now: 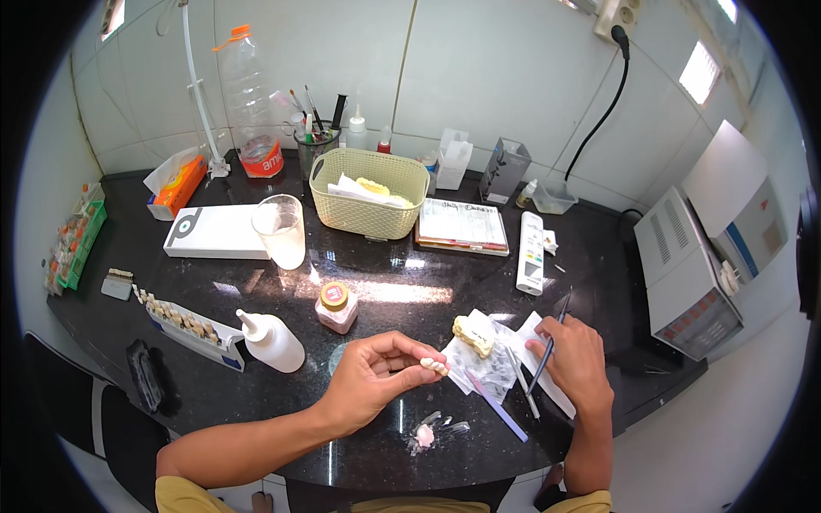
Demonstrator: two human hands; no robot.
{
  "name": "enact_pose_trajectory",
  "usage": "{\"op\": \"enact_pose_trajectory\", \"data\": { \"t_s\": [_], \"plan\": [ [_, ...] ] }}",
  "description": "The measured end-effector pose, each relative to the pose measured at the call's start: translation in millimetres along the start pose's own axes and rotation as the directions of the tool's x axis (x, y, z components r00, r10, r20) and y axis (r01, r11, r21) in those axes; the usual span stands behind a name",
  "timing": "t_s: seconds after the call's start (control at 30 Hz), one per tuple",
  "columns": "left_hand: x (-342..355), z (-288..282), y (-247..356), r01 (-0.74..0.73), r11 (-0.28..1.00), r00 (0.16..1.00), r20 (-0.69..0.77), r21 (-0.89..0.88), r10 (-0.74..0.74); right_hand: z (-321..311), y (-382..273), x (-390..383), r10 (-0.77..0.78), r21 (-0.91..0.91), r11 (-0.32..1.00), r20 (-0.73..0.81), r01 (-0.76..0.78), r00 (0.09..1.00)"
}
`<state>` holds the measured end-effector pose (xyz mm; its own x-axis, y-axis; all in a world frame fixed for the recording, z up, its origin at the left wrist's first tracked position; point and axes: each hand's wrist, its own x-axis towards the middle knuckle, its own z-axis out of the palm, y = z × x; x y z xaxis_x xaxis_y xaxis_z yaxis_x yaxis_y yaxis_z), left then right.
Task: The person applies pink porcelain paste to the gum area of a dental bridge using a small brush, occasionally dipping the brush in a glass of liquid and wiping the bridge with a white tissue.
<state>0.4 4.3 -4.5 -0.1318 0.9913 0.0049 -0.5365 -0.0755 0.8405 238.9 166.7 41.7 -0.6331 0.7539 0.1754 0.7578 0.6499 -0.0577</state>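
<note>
My left hand (372,374) pinches a short row of white artificial teeth (434,367) between thumb and fingertips, above the near middle of the table. In my right hand (573,357) is a slim dark-handled tool (540,368), slanting down to the left; its working tip is too small to make out. That hand rests beside a white tissue (560,399). Between the hands, a yellowish dental cast (473,336) sits on crumpled clear plastic (489,366). A purple-blue stick-like tool (503,412) and a thin silvery tool (522,385) lie near it. Closer to me is a pink lump (425,436) among whitish smears.
A white squeeze bottle (275,344), a lidded jar of pink powder (336,309) and a tooth shade rack (192,329) stand left. Behind are a cup (280,232), a basket (368,212) and papers (463,227). A power strip (530,254) and a boxy machine (684,265) are right.
</note>
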Motion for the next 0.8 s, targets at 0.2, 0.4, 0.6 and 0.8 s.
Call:
{"op": "enact_pose_trajectory", "data": {
  "t_s": [0.2, 0.4, 0.6, 0.8],
  "plan": [
    [0.3, 0.0, -1.3, -0.018, 1.0, 1.0, 0.013, 0.017, 0.018, -1.1, -6.4, 3.3, 0.004, 0.158, 0.987, -0.159, 0.021, 0.987],
    [-2.8, 0.8, -4.4, 0.092, 0.993, 0.996, 0.025, -0.07, -0.09, -1.5, -26.5, 3.1, 0.126, 0.594, 0.797, -0.337, 0.107, 0.933],
    [-6.7, 2.8, -5.4, 0.22, 0.959, 0.975, 0.058, -0.18, -0.213, 5.9, -30.8, -3.2, -0.016, 0.658, 0.738, -0.206, 0.151, 0.978],
    [-7.8, 3.5, -6.5, 0.278, 0.942, 0.958, 0.122, -0.19, -0.258, 10.0, -47.5, -9.7, -0.009, 0.582, 0.771, -0.397, 0.259, 0.918]
  ]
}}
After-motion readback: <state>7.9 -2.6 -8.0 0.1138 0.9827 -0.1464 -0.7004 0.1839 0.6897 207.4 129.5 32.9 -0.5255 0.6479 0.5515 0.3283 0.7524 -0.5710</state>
